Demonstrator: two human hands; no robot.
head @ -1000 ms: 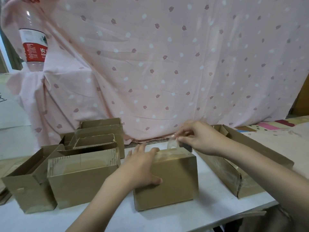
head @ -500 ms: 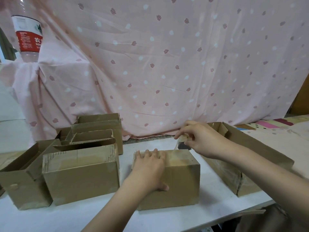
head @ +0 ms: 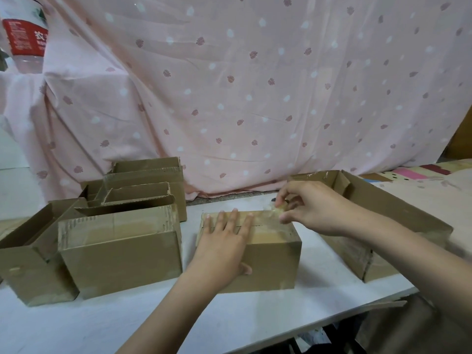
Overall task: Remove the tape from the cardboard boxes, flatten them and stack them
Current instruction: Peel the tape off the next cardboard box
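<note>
Plastic bottle [head: 24,34], upper left above the cardboard boxes [head: 120,241]: red label bearing a white Chinese character "农"; smaller print beneath illegible.

The middle box [head: 270,261] sits on the tabletop [head: 76,325]. The left hand [head: 224,241] lies on top of it, at its 9 o'clock end. The right hand [head: 309,208] is over its 2 o'clock corner, pinching the tape [head: 272,210]. At 9 o'clock stands a shut box [head: 120,249], with open boxes [head: 143,190] behind it. At 3 o'clock lies an open box [head: 383,210]. A hanging cloth [head: 255,85] is at 12 o'clock, behind everything.
</note>
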